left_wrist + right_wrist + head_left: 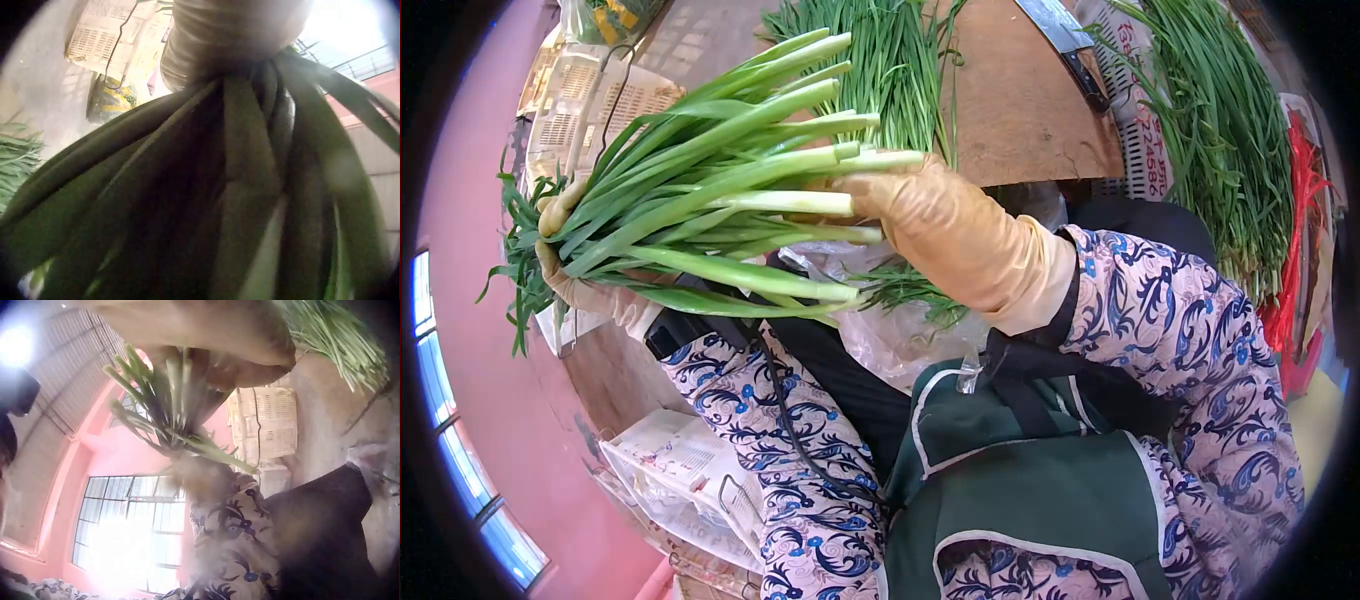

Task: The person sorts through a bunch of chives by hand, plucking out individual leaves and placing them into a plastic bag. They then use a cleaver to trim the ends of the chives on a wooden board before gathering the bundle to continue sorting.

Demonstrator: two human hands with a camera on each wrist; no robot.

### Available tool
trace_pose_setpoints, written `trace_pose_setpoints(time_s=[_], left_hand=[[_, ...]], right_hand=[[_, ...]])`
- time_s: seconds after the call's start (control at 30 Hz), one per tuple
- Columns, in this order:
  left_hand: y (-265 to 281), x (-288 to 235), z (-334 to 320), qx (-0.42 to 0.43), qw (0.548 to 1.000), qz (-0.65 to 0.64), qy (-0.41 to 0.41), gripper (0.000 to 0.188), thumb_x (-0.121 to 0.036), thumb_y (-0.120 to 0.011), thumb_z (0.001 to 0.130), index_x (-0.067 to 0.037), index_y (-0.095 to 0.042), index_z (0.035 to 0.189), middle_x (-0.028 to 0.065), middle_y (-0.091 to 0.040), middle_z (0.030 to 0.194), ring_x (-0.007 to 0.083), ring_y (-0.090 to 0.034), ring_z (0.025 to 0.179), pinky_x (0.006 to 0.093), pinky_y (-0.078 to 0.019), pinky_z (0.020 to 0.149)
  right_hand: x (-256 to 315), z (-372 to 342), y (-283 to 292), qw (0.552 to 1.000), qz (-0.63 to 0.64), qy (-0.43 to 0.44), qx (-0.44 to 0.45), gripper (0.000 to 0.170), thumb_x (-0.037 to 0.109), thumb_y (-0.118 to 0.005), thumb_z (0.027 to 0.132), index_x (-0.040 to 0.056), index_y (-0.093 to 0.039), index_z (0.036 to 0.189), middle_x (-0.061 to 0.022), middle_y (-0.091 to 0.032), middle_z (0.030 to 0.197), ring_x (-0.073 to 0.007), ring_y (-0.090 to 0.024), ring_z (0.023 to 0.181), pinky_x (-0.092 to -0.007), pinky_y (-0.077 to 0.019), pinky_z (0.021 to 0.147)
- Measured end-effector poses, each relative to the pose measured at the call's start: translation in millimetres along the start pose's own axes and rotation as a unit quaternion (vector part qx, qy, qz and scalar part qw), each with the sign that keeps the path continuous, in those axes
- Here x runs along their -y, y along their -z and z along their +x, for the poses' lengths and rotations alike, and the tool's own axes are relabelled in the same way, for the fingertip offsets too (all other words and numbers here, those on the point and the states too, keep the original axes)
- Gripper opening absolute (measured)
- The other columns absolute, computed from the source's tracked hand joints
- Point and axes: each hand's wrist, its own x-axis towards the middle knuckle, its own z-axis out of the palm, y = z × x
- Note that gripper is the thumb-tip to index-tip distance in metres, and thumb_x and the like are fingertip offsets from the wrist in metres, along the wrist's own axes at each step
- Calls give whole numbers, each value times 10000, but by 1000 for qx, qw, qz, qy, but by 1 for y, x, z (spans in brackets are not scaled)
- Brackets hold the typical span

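A thick bunch of green garlic stalks (750, 190), with flat green leaves and pale cut-looking ends, lies sideways across the head view. My gloved left hand (578, 287) grips it around the leaf end, and loose leaf tips hang out beyond the fingers. In the left wrist view those leaves (250, 187) fan out below the glove. At the pale stem ends, my gloved right hand (940, 220) holds some stalks, its fingers partly hidden behind them. The right wrist view has this glove (237, 337) curled over the upright stem ends (178, 381).
More long greens (880, 80) lie on a brown board (1030, 110), with a cleaver (1065, 45) on its far right. A large heap of greens (1230, 130) rests at the right. Plastic crates (580, 110) stand at the left, and a clear plastic bag (880, 340) sits below the hands.
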Motion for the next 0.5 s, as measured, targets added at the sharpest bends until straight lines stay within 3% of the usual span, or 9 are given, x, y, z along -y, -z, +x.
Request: trace_pose_setpoints(time_s=[0.1,0.17,0.2,0.27,0.4,0.43,0.5], left_hand=[[-5,7,-1,72,997,-25,21,379,-293,-561,903,-57,-525,1198,149,-608,1191,327,-527,1184,564,-329,1110],[-2,0,-3,4,1000,6,-12,320,-276,-569,894,-64,-541,1132,147,-608,1184,322,-530,1173,570,-334,1104],[-1,-6,-4,-29,999,21,-29,290,-267,-573,890,-68,-548,1099,146,-607,1181,320,-532,1168,572,-337,1101],[-4,-19,-8,-56,998,23,19,252,-235,-587,878,-70,-550,1065,133,-613,1134,309,-533,1160,571,-337,1100],[-14,-11,-16,26,999,0,-31,241,-200,-609,867,-66,-556,1061,121,-616,1068,298,-544,1136,564,-348,1093],[-8,-23,-18,-21,997,34,-70,270,-203,-618,866,-61,-580,1092,120,-623,1059,294,-560,1114,542,-372,1082],[-13,-30,-27,30,998,46,-34,283,-236,-600,877,-53,-596,1094,127,-625,1091,295,-557,1133,534,-388,1074]], right_hand=[[2,-9,1,999,6,-36,13,225,133,-673,883,21,-681,1078,-23,-695,955,-89,-611,859,-218,-481,761],[15,-17,-6,997,0,-81,1,263,128,-681,878,5,-670,1110,-36,-689,982,-89,-604,865,-221,-480,781],[13,-18,-2,997,-37,-60,21,270,129,-682,879,3,-668,1117,-37,-690,978,-91,-607,862,-224,-482,784],[8,-15,7,992,-109,-19,61,285,132,-683,880,-2,-664,1131,-40,-692,970,-97,-612,855,-231,-485,791],[21,-18,33,957,-252,-117,84,185,152,-641,923,-4,-641,1023,-47,-669,942,-106,-633,779,-242,-519,701],[21,-20,40,951,-273,-124,73,144,156,-629,927,12,-636,922,-30,-647,850,-77,-621,729,-227,-508,668],[34,-17,55,859,-461,-189,119,136,154,-646,885,19,-646,871,-68,-674,817,-155,-658,711,-294,-533,671]])
